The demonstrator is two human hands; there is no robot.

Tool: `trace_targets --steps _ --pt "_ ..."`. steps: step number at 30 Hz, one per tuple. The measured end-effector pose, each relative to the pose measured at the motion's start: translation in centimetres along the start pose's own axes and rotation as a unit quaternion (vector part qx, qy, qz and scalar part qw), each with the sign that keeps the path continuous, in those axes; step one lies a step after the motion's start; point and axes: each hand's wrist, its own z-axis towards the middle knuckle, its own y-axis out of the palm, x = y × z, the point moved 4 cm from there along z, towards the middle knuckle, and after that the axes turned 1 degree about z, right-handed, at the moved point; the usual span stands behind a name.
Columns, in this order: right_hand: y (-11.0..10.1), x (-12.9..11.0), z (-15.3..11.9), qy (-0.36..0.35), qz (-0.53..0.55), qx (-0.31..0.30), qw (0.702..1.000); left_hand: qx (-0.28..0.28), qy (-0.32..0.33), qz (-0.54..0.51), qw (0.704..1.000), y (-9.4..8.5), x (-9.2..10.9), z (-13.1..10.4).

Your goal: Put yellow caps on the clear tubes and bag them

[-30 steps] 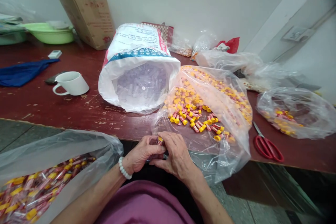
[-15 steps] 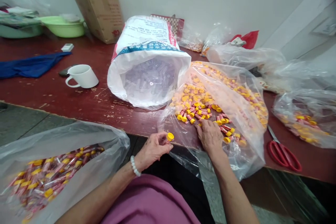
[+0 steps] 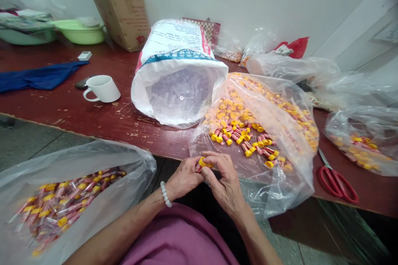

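Both of my hands meet just off the table's front edge. My left hand (image 3: 186, 177), with a pale bead bracelet at the wrist, is closed on a small yellow-capped piece (image 3: 199, 165) with red and white wrapping. The thumb and fingers of my right hand (image 3: 223, 178) pinch at its yellow end; whether a second piece is there is hard to tell. Beyond them, many yellow-capped pieces (image 3: 236, 132) lie in and at the mouth of a clear plastic bag (image 3: 280, 190). A white sack (image 3: 141, 95) of clear tubes (image 3: 177, 91) lies open beside it.
At the lower left, a clear bag (image 3: 124, 155) holds capped tubes. A white mug (image 3: 105, 89), blue cloth (image 3: 40, 78), cardboard box (image 3: 127, 12) and green basin (image 3: 81, 33) stand left. Red scissors (image 3: 337, 182) and another bag (image 3: 367, 132) lie right on the red table (image 3: 68, 109).
My right hand has moved left and toward me from the pile to meet my left hand at the held piece. My left hand has stayed almost in place.
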Motion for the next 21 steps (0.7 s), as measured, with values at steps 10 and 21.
trace_targets --steps 10,21 --pt "2.3 -0.1 -0.5 -0.120 -0.181 -0.045 0.975 -0.031 -0.142 -0.257 0.955 1.2 -0.4 -0.7" --pt "3.1 -0.5 0.1 -0.096 -0.036 -0.151 0.983 -0.050 -0.159 -0.368 0.915 0.4 -1.2 -2.3"
